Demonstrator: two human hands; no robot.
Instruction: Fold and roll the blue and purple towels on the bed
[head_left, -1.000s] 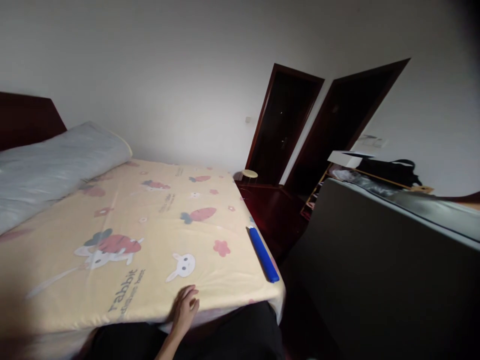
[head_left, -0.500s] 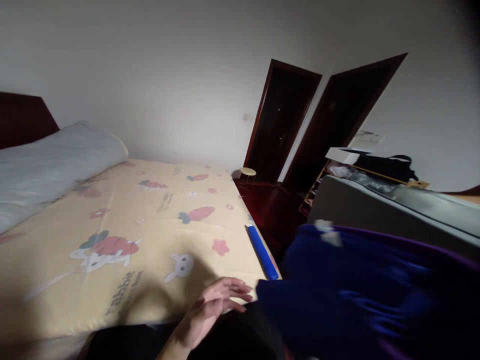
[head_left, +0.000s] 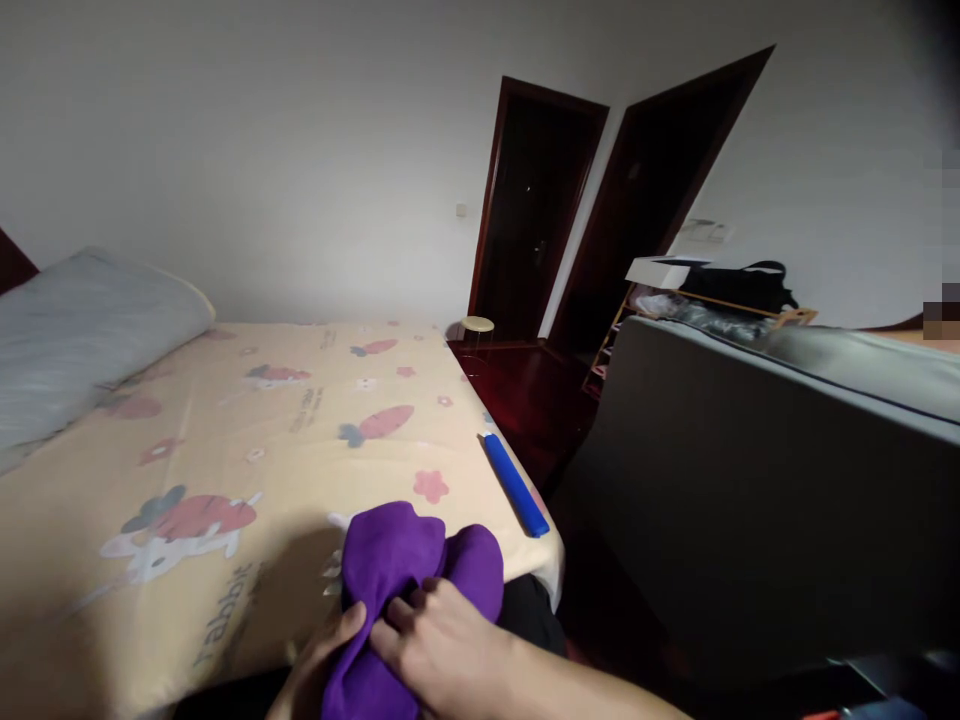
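Observation:
A bunched purple cloth [head_left: 394, 555] lies between my hands at the near edge of the bed, its folds bulging upward. My right hand [head_left: 442, 640] has its fingers curled into the middle of it. From the left side, my left hand [head_left: 326, 645] grips the cloth, with the thumb on top and the other fingers mostly hidden. To the right of the cloth, a long slim blue object [head_left: 516, 487] with a pale tip rests along the bed's edge.
The bed [head_left: 292, 450] has a cream sheet printed with rabbits and carrots. A grey rolled bedding piece [head_left: 82, 330] lies at left. Right of a dark floor gap stands a grey panel [head_left: 750, 480]. A round stool [head_left: 477, 325] is near the doors [head_left: 540, 220].
The dark blue fabric with a purple edge, spread at the right, is gone from there. Purple cloth is now bunched in front of me. My left hand, open before, has closed on it.

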